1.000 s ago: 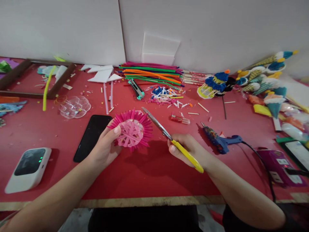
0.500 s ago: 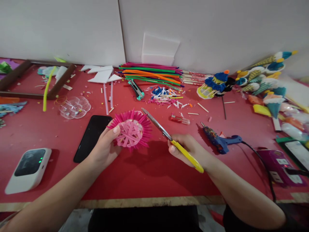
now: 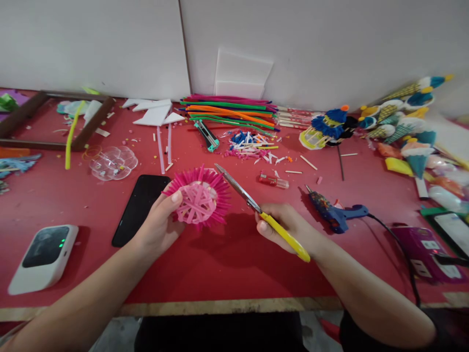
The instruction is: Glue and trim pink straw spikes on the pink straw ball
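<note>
My left hand (image 3: 161, 217) grips a round pink craft piece (image 3: 196, 203) by its left side, the thumb lying on its face. Pale pink strips criss-cross its centre, and darker pink spikes fringe it all round. In my right hand (image 3: 282, 222) is a pair of scissors (image 3: 252, 200) with yellow handles. Their blades look closed and point up and to the left, the tip near the upper right of the fringe. Whether the tip touches the fringe I cannot tell. Both hands are raised above the red table (image 3: 220, 269).
A black phone (image 3: 135, 210) lies beside my left hand, with a white device (image 3: 44, 259) further left. On the right lie a blue glue gun (image 3: 333, 210) and a purple power box (image 3: 427, 252). Behind are pipe cleaners (image 3: 230, 113), a utility knife (image 3: 207, 136) and cut scraps (image 3: 252, 144).
</note>
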`<state>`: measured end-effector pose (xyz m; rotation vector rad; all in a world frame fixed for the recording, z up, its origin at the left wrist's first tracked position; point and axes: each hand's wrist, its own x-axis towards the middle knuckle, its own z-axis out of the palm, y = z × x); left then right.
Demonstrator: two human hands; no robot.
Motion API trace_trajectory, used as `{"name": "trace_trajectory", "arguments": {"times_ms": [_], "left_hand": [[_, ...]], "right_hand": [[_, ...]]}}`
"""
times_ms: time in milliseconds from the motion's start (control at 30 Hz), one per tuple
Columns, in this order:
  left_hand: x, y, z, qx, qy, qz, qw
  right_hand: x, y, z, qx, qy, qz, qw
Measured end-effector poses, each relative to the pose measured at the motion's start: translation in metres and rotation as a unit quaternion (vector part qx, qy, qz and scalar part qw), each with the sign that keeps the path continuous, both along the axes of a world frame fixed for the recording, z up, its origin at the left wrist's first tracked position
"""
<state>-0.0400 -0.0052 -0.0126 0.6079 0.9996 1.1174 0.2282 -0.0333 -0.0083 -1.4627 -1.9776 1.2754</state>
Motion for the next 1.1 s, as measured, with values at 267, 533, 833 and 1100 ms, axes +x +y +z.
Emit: {"name": "trace_trajectory", "arguments": {"times_ms": [267,533,833,1100], "left_hand": [[0.0023,0.0002,0.0025,-0.015,0.016,0.003,1.000],[-0.0014,-0.0009,0.0003,-0.008,-0.001,0.001,1.000],[-0.0031,-0.0008,-0.0040,0.001,-0.004,-0.009,1.000],[0.0005,-0.0005,0.0006,-0.008,-0.005,-0.006,1.000]], "right_hand": [[-0.0003,0.0004,0.0044,-0.006,0.000,0.006,1.000],[0.0003,-0.0006,0.0053,-0.018,0.018,0.010,1.000],[-0.0007,-0.0006,0.0086,-0.022,0.024,0.009,0.999],[-0.0034,-0.0004,0.0040,-0.011,0.016,-0.022,1.000]]}}
